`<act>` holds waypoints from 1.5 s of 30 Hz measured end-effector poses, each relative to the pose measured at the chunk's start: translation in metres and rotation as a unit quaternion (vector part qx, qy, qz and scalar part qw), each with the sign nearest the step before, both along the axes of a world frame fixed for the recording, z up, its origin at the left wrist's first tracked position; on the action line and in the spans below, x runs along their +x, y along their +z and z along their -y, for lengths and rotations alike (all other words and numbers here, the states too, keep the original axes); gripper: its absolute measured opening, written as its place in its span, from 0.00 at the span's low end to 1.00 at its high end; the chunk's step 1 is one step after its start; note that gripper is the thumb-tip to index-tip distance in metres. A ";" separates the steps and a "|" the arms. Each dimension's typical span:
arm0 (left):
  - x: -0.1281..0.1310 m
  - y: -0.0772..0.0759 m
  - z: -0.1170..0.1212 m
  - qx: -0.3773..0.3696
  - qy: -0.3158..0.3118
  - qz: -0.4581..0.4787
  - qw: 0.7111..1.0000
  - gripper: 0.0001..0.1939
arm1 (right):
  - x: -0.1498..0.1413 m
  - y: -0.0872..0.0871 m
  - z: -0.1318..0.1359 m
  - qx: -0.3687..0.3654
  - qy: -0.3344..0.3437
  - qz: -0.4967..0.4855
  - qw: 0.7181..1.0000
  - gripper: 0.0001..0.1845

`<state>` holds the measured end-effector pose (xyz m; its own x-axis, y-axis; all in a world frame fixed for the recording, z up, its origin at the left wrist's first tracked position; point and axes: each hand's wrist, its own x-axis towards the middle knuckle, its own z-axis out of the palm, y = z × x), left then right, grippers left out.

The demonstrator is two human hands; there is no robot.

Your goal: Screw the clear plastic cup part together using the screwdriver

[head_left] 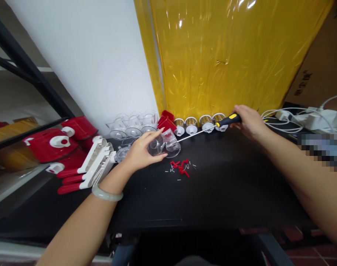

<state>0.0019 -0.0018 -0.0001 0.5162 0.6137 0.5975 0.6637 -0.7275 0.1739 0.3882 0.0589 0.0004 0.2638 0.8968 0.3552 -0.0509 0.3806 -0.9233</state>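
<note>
My left hand (143,150) is wrapped round a clear plastic part (172,146) that rests on its side on the black table. My right hand (246,121) grips the yellow-and-black handle of a screwdriver (197,133), its long shaft pointing left. The tip meets the clear part; whether a screw sits there is too small to tell. In front of the part lie several small red plastic pieces (182,169), with loose screws (172,170) scattered among them.
Clear plastic housings (133,123) stand against the white wall. Beside them are red parts (166,120) and a row of grater drums (191,125). Red bodies (53,146) and red-and-white handles (87,168) lie at left; white cables (282,118) at right.
</note>
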 end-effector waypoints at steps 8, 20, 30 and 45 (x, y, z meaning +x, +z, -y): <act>0.000 0.000 -0.001 0.007 -0.006 0.002 1.000 0.42 | 0.002 0.007 0.011 0.053 0.113 -0.112 0.986 0.08; 0.001 0.001 0.000 0.011 -0.010 0.004 1.000 0.41 | -0.003 0.013 0.017 0.010 0.124 -0.142 0.982 0.08; 0.001 0.000 0.000 0.009 0.000 -0.001 1.000 0.41 | -0.002 0.003 0.005 0.017 0.062 -0.039 0.997 0.23; 0.001 0.001 0.000 0.011 -0.007 0.002 1.000 0.41 | 0.006 0.000 -0.001 -0.010 0.001 0.031 0.999 0.28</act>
<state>0.0033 -0.0016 0.0007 0.5226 0.5932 0.6125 0.6528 -0.7404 0.1601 0.3940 0.0600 0.0002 0.2391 0.9046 0.3529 0.0061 0.3620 -0.9321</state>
